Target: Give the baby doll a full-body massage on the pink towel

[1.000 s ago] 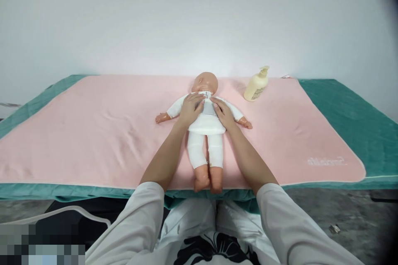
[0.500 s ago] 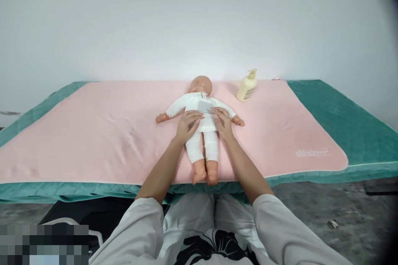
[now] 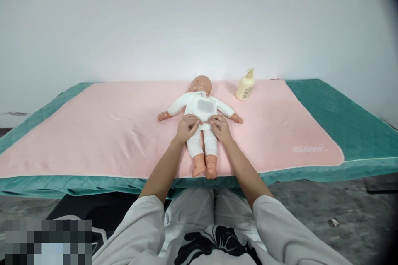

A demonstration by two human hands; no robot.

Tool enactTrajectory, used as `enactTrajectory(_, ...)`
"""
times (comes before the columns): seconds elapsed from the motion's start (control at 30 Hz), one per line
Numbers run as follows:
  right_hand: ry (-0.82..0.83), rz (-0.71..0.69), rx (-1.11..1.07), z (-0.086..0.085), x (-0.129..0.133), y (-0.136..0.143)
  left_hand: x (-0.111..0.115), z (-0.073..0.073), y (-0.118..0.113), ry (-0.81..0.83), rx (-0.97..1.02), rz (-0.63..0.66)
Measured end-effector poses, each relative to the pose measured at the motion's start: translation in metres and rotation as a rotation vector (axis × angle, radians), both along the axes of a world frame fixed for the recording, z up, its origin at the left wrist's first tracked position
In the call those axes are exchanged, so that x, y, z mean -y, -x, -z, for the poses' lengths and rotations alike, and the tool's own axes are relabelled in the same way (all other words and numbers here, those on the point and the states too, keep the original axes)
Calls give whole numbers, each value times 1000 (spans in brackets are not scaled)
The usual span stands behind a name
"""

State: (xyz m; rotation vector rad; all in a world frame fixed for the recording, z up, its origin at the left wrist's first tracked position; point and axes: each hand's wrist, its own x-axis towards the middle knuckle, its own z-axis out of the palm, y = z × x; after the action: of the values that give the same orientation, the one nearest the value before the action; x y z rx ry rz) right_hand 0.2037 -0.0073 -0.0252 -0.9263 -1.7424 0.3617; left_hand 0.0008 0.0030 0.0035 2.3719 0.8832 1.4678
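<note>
A doll (image 3: 207, 121) in a white top and white leggings lies on its back, its head at the far side and its feet toward me. My left hand (image 3: 187, 128) rests on one side of its lower belly, with the fingers bent and drawn in toward the thumb at the hem of the top. On the opposite side my right hand (image 3: 220, 128) does the same, its fingertips close to the left ones. Both hands look closed on the doll's lower front; the exact pinch is too small to make out. A grey rectangular patch (image 3: 205, 106) shows uncovered on the chest.
A cream pump bottle (image 3: 245, 87) stands to the right of the doll's head. Beneath is a pink mat (image 3: 124, 132) over a teal-covered bed (image 3: 348, 116), with a white wall (image 3: 199, 20) behind. A black seat (image 3: 93, 211) is below the front edge at left.
Both hands have slid down from the chest patch to the lower belly. Their fingers, stretched out before, are now bent inward. The doll lies in about the same place.
</note>
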Motion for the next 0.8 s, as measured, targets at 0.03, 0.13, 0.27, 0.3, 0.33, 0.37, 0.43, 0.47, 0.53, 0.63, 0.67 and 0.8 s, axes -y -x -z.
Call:
enactTrajectory(0.03,6,-1,1,0,0,0,-1,0,0,12,2,-2)
enactTrajectory(0.13,12,-7,4,-2,1,0,-1,0,0,49,-1,0)
enactTrajectory(0.27,-19,5,-14,-3,3,0,0,0,1,34,3,14)
enactTrajectory(0.3,-33,7,-20,-3,3,0,0,0,1,22,1,13)
enactTrajectory(0.33,-44,9,-22,-3,3,-1,0,0,2,10,-2,9)
enactTrajectory(0.37,-50,10,-19,-3,3,-1,0,0,2,3,-6,2)
enactTrajectory(0.43,-47,13,-1,-2,3,-1,-2,2,3,4,-15,-10)
enactTrajectory(0.47,-39,15,11,-2,2,-1,-2,2,3,12,-21,-12)
enactTrajectory(0.53,-19,19,32,-2,1,-1,-4,3,3,37,-36,-13)
enactTrajectory(0.63,4,21,47,-2,-1,0,-6,3,3,67,-51,-10)
enactTrajectory(0.67,10,20,49,-2,-2,0,-7,3,3,71,-49,-7)
enactTrajectory(0.8,32,19,56,-3,-4,1,-8,2,3,86,-38,-3)
